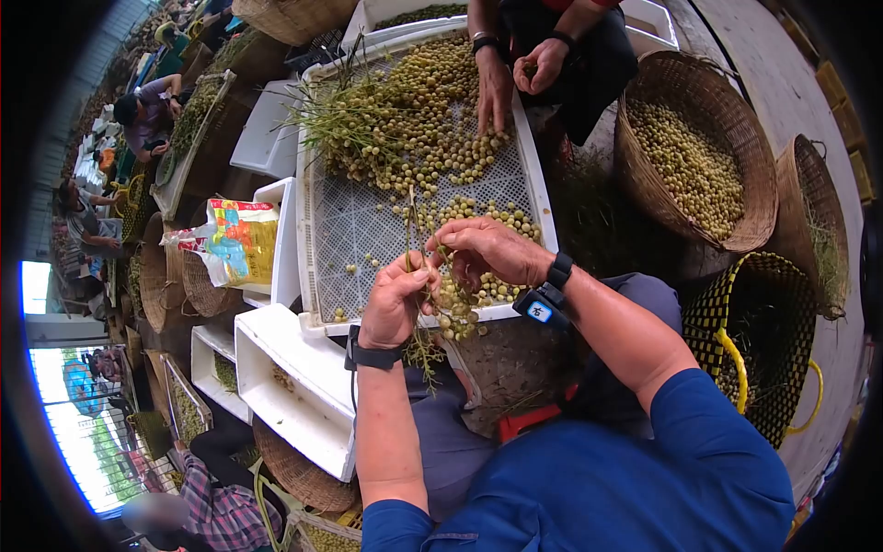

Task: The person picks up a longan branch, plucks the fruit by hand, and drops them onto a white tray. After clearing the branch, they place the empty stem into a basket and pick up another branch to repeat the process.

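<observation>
Pinched between the thumb and fingers of my left hand [395, 299] is a fruit sprig [411, 216], its thin stems rising above the grip and its leafy green end hanging below. My right hand [492, 253] curls in from the other side, thumb and fingers closed on the same sprig's small round yellow-green fruits. Its curled fingers partly hide what they grip. Both hands are over the near edge of a white perforated tray [345, 239]. Loose fruits [451, 152] are spread across that tray, with a heap of stemmed fruit bunches [363, 120] at its far left.
Across the tray, another person's hand [494, 92] touches the fruits while their other hand is cupped. A wicker basket of fruits [690, 166] stands right, above a black-and-yellow woven basket [763, 322]. White foam boxes [294, 368] and a printed bag [244, 239] are left.
</observation>
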The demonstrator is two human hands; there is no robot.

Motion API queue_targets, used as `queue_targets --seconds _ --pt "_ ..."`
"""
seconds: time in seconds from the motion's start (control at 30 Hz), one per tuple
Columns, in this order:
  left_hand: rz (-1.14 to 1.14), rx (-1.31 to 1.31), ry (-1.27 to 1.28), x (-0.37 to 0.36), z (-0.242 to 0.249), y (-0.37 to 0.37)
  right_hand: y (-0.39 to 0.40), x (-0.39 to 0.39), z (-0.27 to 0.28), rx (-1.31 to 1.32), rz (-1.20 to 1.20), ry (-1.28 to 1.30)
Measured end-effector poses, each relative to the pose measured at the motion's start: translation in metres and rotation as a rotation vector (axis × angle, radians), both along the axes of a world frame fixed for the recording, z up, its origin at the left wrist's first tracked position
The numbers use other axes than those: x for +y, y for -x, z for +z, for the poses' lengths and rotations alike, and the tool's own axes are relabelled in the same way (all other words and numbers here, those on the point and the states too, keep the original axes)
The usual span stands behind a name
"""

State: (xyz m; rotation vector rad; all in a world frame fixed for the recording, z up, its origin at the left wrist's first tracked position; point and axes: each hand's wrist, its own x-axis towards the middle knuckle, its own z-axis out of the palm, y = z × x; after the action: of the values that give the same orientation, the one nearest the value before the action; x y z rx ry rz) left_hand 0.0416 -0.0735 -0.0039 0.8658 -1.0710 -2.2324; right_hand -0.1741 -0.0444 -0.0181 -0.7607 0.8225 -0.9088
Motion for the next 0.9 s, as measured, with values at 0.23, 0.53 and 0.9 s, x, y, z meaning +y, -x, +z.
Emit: queue_targets --seconds 0.23,0.53,0.9 --pt "0.160 -0.013 0.007 0.002 -0.009 0.006 -0.006 0.000 -0.020 -0.150 0.000 -0.056" --pt "0.342 -0.461 0.257 0.012 -0.015 0.029 -0.017 0.006 -0.024 0.161 -0.086 -0.038" --pt "0.363 -0.280 0.021 0.005 -0.021 0.017 -0.002 0.003 -0.028 -0.092 -0.462 -0.227"
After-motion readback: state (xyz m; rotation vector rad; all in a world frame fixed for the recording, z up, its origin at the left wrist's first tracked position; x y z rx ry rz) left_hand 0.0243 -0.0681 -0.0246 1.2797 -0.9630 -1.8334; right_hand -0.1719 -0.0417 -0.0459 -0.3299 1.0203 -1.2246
